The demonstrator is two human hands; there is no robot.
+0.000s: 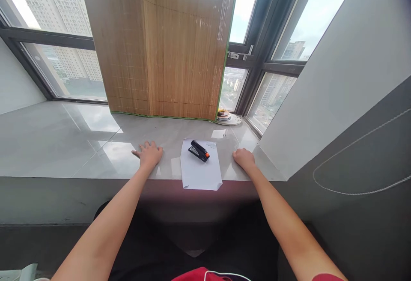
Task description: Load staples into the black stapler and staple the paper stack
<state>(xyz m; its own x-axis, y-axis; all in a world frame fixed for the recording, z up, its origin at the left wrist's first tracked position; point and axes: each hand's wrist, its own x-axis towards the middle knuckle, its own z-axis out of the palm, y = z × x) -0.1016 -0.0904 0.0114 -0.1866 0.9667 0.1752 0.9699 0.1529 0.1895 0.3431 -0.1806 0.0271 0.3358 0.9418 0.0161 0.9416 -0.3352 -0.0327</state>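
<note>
A black stapler (199, 150) with an orange-red tip lies at a slant on a white sheet of paper (201, 176). The paper rests on the grey tiled sill, its near edge hanging slightly over the front, with small writing at its top right corner. To the left of the paper, my left hand (149, 154) lies on the sill with its fingers spread, holding nothing. My right hand (244, 159) rests on the sill to the right of the paper, curled into a fist with nothing visible in it. Neither hand touches the paper or the stapler.
A bamboo mat (180, 58) with green edging stands against the window behind the sill (80, 144). Beside its lower right corner sits a stack of plates (229, 118). A white beaded cord (346, 193) hangs by the right wall. Dark window frames (253, 67) close off the back.
</note>
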